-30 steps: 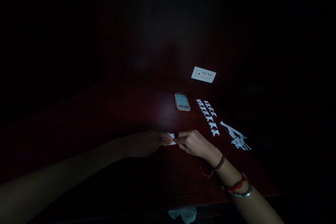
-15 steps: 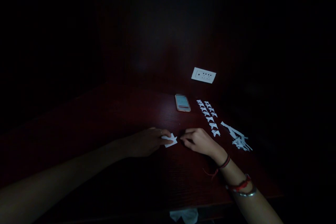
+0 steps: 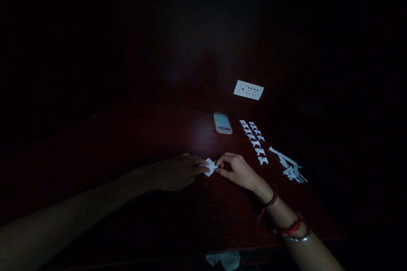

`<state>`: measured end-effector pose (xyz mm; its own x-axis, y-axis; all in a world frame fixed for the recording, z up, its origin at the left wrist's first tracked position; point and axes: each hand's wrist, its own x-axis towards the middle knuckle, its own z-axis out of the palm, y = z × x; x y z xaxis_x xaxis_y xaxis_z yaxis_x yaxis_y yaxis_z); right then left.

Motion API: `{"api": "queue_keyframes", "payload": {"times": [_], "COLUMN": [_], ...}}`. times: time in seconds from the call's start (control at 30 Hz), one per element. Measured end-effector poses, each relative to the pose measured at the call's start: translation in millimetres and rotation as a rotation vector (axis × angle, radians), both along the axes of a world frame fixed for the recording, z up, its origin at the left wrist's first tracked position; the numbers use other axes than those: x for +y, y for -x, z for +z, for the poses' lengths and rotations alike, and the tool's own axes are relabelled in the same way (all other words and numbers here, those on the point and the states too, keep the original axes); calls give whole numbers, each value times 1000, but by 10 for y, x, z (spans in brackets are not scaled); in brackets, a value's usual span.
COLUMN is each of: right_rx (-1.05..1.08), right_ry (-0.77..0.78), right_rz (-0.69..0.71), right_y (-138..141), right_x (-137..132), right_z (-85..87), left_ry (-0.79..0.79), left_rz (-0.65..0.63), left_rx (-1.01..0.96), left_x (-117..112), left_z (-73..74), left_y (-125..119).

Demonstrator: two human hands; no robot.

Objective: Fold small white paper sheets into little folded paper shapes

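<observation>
A small piece of folded white paper lies on the dark red table, between my two hands. My left hand, with a ring on one finger, pinches the paper's left side between thumb and forefinger. My right hand is closed at the paper's right tip, thumb and forefinger meeting on it. Fingers cover parts of the paper's edges, so its full shape is hidden. Bracelets and a red cord circle my right wrist and forearm.
Two rows of small folded white papers lie to the right. Beyond them is a pile of narrow paper strips. A phone rests behind my hands, and a white socket plate is on the back wall. Pale cloth-like material shows below the table edge.
My right thumb and forefinger have closed on the paper's right tip, where a gap was before. The paper has turned and shifted slightly right, with my left hand still on it.
</observation>
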<state>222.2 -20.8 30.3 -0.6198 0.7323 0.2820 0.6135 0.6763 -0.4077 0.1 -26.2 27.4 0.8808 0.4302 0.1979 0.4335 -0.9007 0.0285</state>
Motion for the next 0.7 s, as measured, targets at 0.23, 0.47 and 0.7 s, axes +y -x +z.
{"api": "queue_keyframes", "payload": {"times": [0.23,0.47,0.7], "right_rx": [7,51,103], "right_ry": [80,191,65], "right_rz": [-89,-119,-54], "right_y": [25,59,83], "right_x": [17,25,-7], "right_z": [-40,-47,-22], "left_ry": [-42,-51,-47], "left_rz": [54,68,36], "left_rx": [-3,-21,-30], "left_x": [-42,-62,-49], "left_z": [16,48,35], "left_y": [-66,-149,-132]}}
